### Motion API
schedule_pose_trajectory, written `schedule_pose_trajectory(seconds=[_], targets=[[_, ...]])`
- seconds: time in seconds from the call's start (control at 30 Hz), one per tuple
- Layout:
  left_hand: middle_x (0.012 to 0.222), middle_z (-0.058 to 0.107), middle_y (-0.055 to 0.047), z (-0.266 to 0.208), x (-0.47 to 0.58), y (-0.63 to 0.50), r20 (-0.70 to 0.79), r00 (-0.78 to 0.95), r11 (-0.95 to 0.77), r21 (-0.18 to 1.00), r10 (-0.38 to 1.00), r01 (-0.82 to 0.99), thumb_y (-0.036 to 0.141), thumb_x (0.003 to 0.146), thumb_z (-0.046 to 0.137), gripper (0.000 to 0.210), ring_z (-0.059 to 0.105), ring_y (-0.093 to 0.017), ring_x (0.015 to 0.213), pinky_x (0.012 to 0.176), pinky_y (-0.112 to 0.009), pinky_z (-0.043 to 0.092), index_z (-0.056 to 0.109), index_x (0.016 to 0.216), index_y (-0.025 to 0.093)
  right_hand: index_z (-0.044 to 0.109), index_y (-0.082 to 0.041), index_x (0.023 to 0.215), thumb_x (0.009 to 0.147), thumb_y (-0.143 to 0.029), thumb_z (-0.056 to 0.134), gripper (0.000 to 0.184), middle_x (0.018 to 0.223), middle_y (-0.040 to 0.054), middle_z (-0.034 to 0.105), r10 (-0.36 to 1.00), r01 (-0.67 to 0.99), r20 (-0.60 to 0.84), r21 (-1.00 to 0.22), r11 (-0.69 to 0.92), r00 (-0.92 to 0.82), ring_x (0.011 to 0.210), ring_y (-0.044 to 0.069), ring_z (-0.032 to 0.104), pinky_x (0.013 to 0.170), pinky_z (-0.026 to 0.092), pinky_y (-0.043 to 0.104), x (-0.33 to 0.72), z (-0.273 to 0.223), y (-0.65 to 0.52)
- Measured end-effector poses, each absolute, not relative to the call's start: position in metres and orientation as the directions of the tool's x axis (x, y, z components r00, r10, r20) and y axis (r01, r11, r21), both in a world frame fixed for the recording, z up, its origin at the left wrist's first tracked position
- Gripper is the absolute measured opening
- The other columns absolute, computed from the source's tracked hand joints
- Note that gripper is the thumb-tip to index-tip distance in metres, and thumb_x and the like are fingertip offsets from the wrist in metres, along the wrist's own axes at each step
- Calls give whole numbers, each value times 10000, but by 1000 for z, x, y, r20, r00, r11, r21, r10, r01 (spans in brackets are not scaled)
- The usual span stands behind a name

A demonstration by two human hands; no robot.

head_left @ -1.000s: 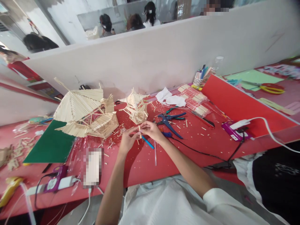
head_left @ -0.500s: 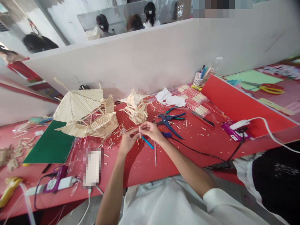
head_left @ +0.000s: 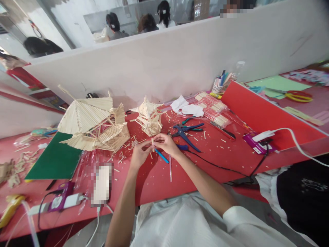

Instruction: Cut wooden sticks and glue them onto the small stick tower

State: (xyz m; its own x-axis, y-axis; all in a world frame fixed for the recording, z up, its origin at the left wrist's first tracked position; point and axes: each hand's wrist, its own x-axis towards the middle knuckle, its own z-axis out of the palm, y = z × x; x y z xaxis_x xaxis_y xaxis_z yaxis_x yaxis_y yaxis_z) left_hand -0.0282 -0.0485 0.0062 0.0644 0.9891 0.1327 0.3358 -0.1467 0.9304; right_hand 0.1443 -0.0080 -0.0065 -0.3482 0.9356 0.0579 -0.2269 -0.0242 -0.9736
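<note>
Between the fingertips of both hands is a short pale wooden stick piece (head_left: 152, 141). My left hand (head_left: 141, 153) pinches it from the left, and my right hand (head_left: 166, 143) closes on it from the right. Just beyond my hands stands a small stick-built pavilion model (head_left: 148, 116) with a pointed roof. To its left sits a larger stick-built pavilion model (head_left: 95, 123) with broad slatted roofs. A blue pen-like tool (head_left: 161, 156) and a clear glue stick (head_left: 170, 168) lie on the red table (head_left: 205, 164) beneath my right wrist.
Blue-handled cutters (head_left: 186, 133) lie right of my hands, near white tissue (head_left: 186, 107) and packs of sticks (head_left: 213, 108). A red board (head_left: 267, 116) leans at right by a purple power strip (head_left: 258, 143). At left are a green board (head_left: 55, 157) and a yellow glue gun (head_left: 10, 209).
Both hands stay nearly in place, still pinching the small stick piece. The camera view has shifted very slightly.
</note>
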Motion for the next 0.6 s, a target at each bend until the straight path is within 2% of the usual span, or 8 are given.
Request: schedule_pose_trajectory(seconds=[0.13, 0.23, 0.4, 0.6], targets=[[914, 800, -74, 7, -27, -50, 179, 61, -188, 911, 982, 366, 355, 852, 729, 256, 725, -214, 765, 760, -348, 579, 805, 1050, 213, 682, -203, 886, 695, -408, 853, 328, 840, 29, 734, 936, -198, 79, -980, 10, -343, 767, 185, 707, 682, 593, 294, 143, -7, -8], [967, 804, -81, 7, -27, -50, 217, 78, -230, 883, 973, 410, 346, 864, 720, 228, 743, -228, 837, 817, -360, 576, 798, 1034, 216, 686, -199, 880, 716, -402, 836, 301, 835, 30, 735, 936, -162, 118, -985, 67, -331, 769, 183, 702, 705, 586, 296, 143, -7, -8], [884, 794, -61, 5, -27, -51, 247, 64, -247, 847, 967, 471, 327, 860, 727, 238, 741, -219, 779, 811, -373, 585, 756, 1074, 228, 688, -204, 863, 758, -393, 790, 240, 860, 40, 737, 933, -141, 178, -980, 140, -314, 817, 197, 698, 767, 572, 320, 142, -7, -8], [902, 772, -48, 7, -28, -52, 219, 71, -230, 893, 973, 388, 334, 861, 728, 183, 737, -210, 832, 834, -356, 578, 702, 999, 216, 688, -206, 854, 757, -389, 787, 230, 884, 29, 734, 919, -126, 210, -976, 178, -334, 868, 195, 688, 832, 543, 322, 146, -2, -7]])
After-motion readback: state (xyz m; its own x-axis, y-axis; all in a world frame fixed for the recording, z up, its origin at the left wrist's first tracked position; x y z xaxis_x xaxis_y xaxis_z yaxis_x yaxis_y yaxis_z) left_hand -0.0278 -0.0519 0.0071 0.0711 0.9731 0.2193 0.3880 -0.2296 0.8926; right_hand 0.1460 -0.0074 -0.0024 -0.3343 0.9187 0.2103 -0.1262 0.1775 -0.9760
